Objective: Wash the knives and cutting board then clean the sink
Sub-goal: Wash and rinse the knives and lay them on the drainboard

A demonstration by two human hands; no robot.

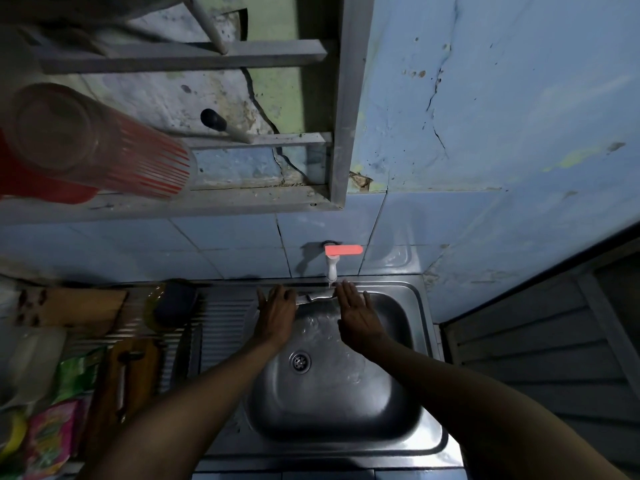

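Observation:
Water runs from a white tap [330,268] with a red lever [343,250] into the steel sink [329,403]. Under the stream lies a knife [317,296], blade pointing right. My left hand [277,313] holds it by the handle end at the sink's back left corner. My right hand [356,313] has straight fingers laid against the blade's right end. A brown wooden cutting board [138,362] rests on the draining rack to the left, with what looks like another knife [121,389] on it; both are blurred.
The drain [300,362] sits at the basin's left middle. The ribbed drainboard [225,327] adjoins the sink. Left of it are a dark sponge [173,303], a wooden block [79,306] and coloured packets [52,438]. A striped glass [97,143] hangs overhead on a shelf.

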